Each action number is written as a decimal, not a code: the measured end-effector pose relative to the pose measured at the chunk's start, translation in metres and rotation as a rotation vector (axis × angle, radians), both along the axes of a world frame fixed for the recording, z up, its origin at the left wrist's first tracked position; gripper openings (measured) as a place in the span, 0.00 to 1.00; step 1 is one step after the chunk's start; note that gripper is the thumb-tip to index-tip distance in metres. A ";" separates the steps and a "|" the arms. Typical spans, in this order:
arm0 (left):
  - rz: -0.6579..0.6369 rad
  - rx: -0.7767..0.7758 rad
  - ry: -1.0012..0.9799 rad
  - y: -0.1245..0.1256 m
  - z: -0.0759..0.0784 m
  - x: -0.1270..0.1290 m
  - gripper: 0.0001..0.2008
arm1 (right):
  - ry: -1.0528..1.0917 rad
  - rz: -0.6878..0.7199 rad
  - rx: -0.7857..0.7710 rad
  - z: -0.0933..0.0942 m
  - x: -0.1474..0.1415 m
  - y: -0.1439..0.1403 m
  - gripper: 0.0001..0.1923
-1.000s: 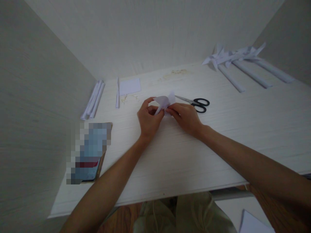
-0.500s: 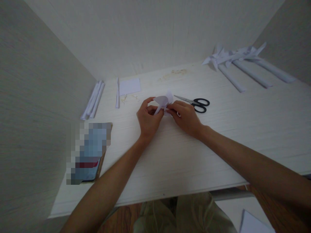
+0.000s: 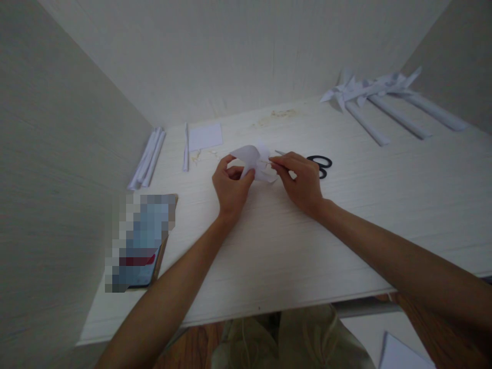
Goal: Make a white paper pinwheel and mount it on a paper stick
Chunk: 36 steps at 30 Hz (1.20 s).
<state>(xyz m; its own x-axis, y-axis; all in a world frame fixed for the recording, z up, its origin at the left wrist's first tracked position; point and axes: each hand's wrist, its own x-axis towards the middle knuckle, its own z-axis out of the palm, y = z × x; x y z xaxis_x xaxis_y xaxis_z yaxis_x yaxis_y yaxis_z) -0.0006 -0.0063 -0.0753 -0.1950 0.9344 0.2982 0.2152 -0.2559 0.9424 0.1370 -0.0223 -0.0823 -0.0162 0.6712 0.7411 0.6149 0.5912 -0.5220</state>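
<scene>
I see the white table (image 3: 346,215) filling most of the view, with pale walls around three sides of it. At the far right of it lie several rolled paper sticks with folded pinwheels (image 3: 378,89) at their ends, close together. At the near left edge lies a phone (image 3: 140,246), its screen blurred. Near the left wall there is a bundle of rolled paper sticks (image 3: 148,156), and just beside it one thin single roll (image 3: 186,146) and a flat square of paper (image 3: 206,136). In the middle my left hand (image 3: 229,187) and my right hand (image 3: 302,182) meet over a small curled paper piece (image 3: 251,159), which is held just above the table centre. The left thumb and fingers pinch its left curled flap, and the right fingertips are pressed together on its right part. Black-handled scissors (image 3: 321,165) lie on the table just behind my right hand, partly hidden by it.
</scene>
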 end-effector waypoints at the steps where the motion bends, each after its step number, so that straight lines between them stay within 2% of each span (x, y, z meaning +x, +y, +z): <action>1: -0.001 0.002 -0.002 0.000 0.000 0.000 0.19 | 0.005 -0.002 -0.008 0.000 0.000 0.000 0.07; 7: -0.011 0.026 0.026 0.000 -0.001 -0.001 0.19 | -0.006 -0.006 -0.095 0.000 -0.001 -0.002 0.05; 17: -0.033 0.029 0.026 0.000 -0.001 0.000 0.20 | -0.088 -0.003 -0.101 -0.001 -0.001 0.000 0.05; 36: -0.057 0.031 0.029 -0.002 0.001 -0.001 0.19 | -0.108 -0.005 -0.128 -0.001 -0.001 0.001 0.06</action>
